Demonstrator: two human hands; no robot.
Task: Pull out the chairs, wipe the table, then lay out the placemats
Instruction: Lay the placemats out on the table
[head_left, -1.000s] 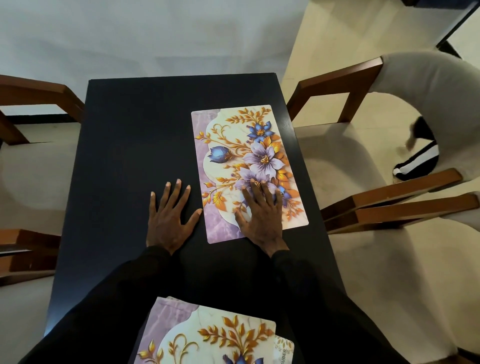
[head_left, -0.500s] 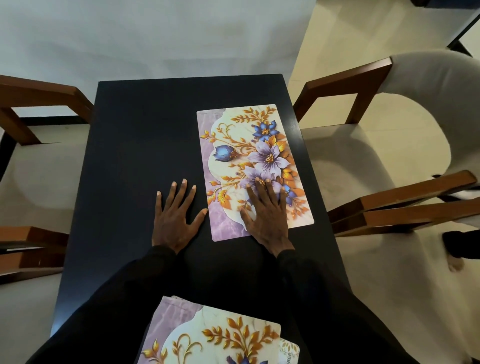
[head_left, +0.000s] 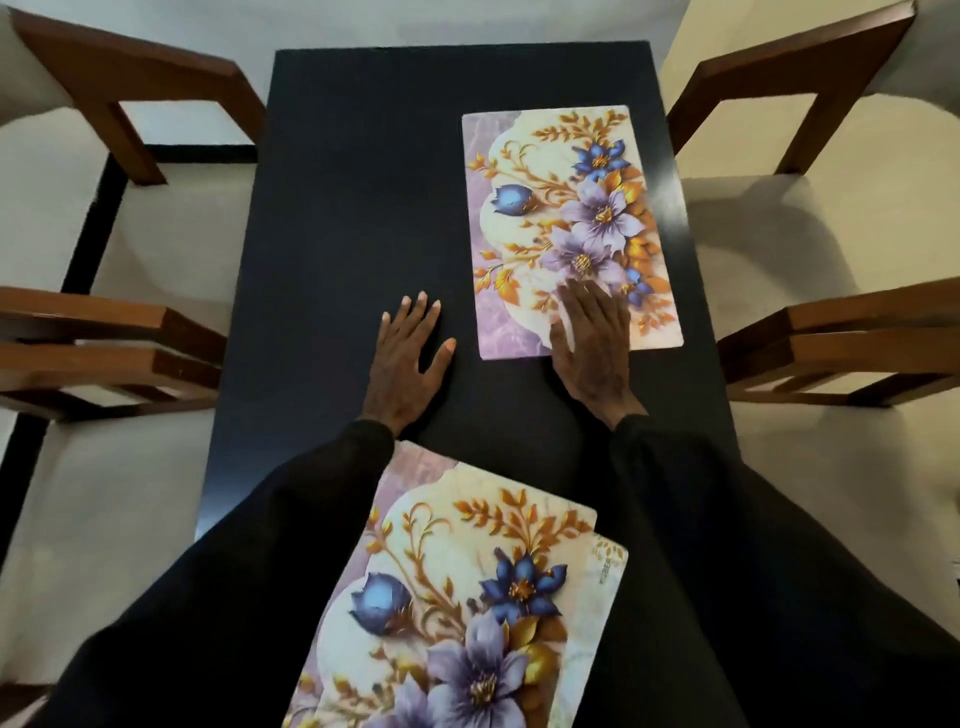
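Observation:
A floral placemat (head_left: 566, 218) with purple and blue flowers lies flat on the right half of the black table (head_left: 358, 182). My right hand (head_left: 592, 345) presses flat on its near edge, fingers straight. My left hand (head_left: 408, 361) rests flat on the bare table just left of the mat, fingers spread. A stack of more floral placemats (head_left: 467, 597) lies at the table's near end between my black sleeves, one mat peeking out under the top one.
Wooden chairs with pale cushions stand pulled out on both sides: two on the left (head_left: 119, 93) (head_left: 104, 353) and two on the right (head_left: 789, 83) (head_left: 841, 348). A light wall lies beyond the table's far end.
The view has tilted down and nearer, showing more of the near stack. My right hand has slid back toward the mat's near edge. The left hand stays flat beside it.

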